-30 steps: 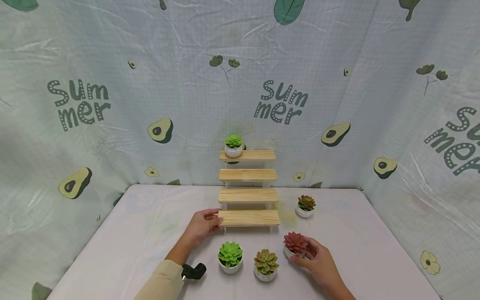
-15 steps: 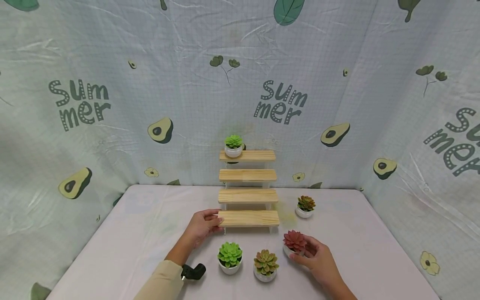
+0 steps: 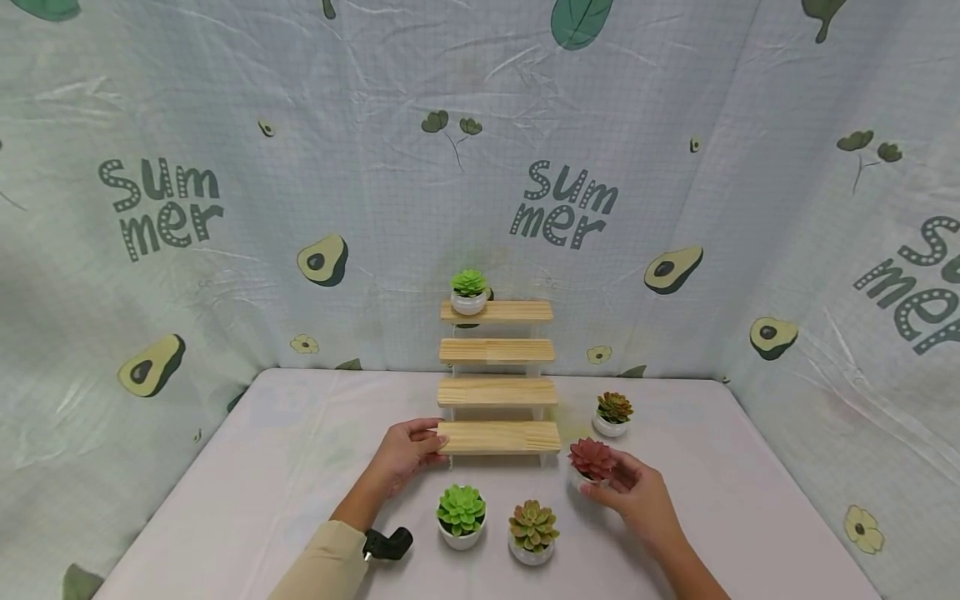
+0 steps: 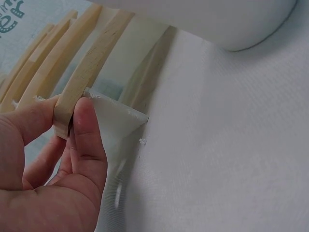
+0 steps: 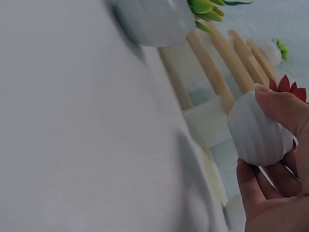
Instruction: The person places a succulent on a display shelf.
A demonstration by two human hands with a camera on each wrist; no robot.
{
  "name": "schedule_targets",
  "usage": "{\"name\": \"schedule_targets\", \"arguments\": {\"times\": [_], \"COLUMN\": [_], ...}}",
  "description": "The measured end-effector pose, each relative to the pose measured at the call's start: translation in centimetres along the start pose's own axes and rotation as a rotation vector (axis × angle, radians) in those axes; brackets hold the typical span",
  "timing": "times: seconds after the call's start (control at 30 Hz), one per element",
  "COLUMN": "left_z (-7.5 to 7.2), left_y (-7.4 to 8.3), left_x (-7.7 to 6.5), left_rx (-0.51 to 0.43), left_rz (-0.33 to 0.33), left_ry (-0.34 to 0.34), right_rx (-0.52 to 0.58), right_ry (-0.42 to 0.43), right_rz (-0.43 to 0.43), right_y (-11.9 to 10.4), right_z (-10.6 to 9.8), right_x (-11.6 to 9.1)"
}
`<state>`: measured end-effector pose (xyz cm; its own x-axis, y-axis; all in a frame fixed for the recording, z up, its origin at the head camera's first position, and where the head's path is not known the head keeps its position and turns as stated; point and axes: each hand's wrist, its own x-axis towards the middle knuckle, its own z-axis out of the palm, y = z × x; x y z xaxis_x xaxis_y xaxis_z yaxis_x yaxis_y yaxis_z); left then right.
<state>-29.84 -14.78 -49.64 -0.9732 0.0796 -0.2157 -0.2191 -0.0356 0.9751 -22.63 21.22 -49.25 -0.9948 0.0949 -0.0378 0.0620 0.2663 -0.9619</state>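
Observation:
A tiered wooden shelf stand (image 3: 498, 437) with clear supports stands at the middle of the table. My left hand (image 3: 405, 454) pinches the left end of its lowest board; the left wrist view shows the board (image 4: 72, 104) between thumb and fingers. In my right hand (image 3: 637, 496) is a red succulent (image 3: 592, 460) in a ribbed white pot (image 5: 258, 130), gripped by thumb and fingers. The right wrist view shows the pot lifted off the table. A bright green succulent (image 3: 468, 283) sits at the left of the top board.
Before the stand are a green potted succulent (image 3: 461, 510) and a yellow-green, reddish-tipped one (image 3: 533, 527). A brown-green succulent (image 3: 614, 408) stands right of the stand. A printed sheet (image 3: 420, 200) hangs behind the white table (image 3: 315, 433).
My right hand has raised the red succulent and moved it slightly away from me. My left hand keeps its hold on the lowest board.

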Motion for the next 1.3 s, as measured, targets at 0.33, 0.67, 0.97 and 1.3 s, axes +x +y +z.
{"name": "schedule_targets", "arguments": {"times": [0.33, 0.67, 0.97, 1.3], "left_z": [0.0, 0.1, 0.2, 0.0], "left_y": [-0.1, -0.1, 0.2, -0.1], "left_x": [0.1, 0.0, -0.4, 0.1], "left_rx": [-0.017, -0.008, -0.012, -0.002], "left_rz": [0.012, 0.011, 0.018, -0.002], "left_ry": [0.019, 0.002, 0.005, 0.005], "right_rx": [-0.002, -0.012, -0.008, -0.05], "right_ry": [-0.009, -0.009, -0.028, -0.016], "right_rz": [-0.069, -0.113, -0.172, -0.218], "right_y": [-1.8, -3.5, -5.1, -7.0], "right_z": [0.1, 0.7, 1.1, 1.4], "right_x": [1.3, 2.9, 4.0, 5.5]}}
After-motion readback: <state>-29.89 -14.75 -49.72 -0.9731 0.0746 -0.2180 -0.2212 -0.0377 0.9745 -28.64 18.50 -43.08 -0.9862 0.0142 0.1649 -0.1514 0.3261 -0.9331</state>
